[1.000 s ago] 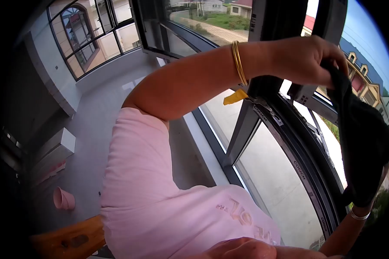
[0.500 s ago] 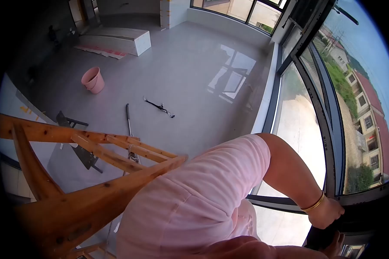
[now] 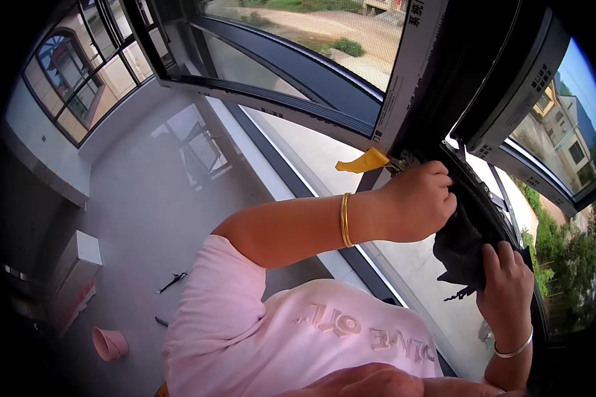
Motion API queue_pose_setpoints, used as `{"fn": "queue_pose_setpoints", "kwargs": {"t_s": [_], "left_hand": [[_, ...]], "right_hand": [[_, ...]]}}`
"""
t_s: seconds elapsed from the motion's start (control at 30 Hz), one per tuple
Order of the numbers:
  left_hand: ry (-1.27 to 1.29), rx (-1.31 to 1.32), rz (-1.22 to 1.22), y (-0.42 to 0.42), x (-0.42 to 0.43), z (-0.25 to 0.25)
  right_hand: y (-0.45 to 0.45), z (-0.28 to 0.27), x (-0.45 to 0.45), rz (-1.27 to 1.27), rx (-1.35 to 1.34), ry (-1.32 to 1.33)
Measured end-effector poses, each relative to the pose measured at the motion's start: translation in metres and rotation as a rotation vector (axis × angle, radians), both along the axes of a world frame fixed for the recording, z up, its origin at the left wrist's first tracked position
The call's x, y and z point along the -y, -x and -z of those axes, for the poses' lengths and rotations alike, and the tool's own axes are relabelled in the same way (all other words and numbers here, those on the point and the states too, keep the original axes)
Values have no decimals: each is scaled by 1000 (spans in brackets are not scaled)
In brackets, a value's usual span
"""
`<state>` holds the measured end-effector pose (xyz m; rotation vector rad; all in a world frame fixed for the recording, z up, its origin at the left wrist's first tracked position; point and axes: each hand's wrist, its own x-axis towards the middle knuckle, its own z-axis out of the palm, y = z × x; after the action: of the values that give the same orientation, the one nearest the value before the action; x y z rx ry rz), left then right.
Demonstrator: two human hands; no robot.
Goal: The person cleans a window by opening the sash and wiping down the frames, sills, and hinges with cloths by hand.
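My left hand, with gold bangles at its wrist, is closed on the upper part of a black cloth at the dark window frame. Below and to the right, my right hand, with a silver bracelet, has its fingers bent over the lower part of the same cloth. The cloth hangs bunched between the two hands, with a ragged edge at its lower left. Just above my left wrist, a yellow strip sticks out from the frame's hardware.
An opened window sash stands above my left arm, and another glazed sash is at the right. Far below on the floor are a pink bucket, a white box and a dark tool.
The view has swung from the floor and wooden ladder back to the window. Compared with one second ago, the cloth is lower and bunched against the frame, with both hands closer together.
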<state>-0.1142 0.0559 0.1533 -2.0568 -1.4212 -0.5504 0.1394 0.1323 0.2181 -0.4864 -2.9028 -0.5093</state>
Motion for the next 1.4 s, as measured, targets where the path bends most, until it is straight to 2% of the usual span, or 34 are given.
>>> {"fn": "queue_pose_setpoints", "kwargs": {"t_s": [0.2, 0.27, 0.4, 0.53, 0.73, 0.8, 0.87, 1.0, 1.1, 1.2, 1.33, 1.4], "left_hand": [[-52, 275, 366, -72, -24, 20], [-42, 318, 442, -89, -34, 25], [-70, 289, 420, -96, -36, 29], [-140, 99, 132, -75, -19, 22], [35, -59, -170, -22, 11, -10], [56, -131, -167, -19, 15, -22], [153, -165, -278, -5, 16, -29], [223, -119, -183, 17, 16, -42], [108, -166, -81, 18, 9, -30], [96, -160, -5, 12, 5, -22], [36, -119, -54, -17, -9, -14], [108, -45, -33, -37, -11, -13]], "right_hand": [[-82, 10, 0, 187, -114, 63], [-103, 22, -4, 176, -301, 49], [-109, 48, 0, 151, -506, -67], [-77, 60, 3, 81, -572, -121], [15, 59, 3, -41, -647, -107], [42, 62, 2, -48, -732, -93], [64, 71, -1, -71, -738, -101], [93, 78, 7, -32, -798, -102], [83, 77, 3, -53, -869, -66], [62, 73, 0, -17, -832, 6], [16, 67, -4, 26, -776, 49], [-11, 65, -6, 45, -790, 85]]}}
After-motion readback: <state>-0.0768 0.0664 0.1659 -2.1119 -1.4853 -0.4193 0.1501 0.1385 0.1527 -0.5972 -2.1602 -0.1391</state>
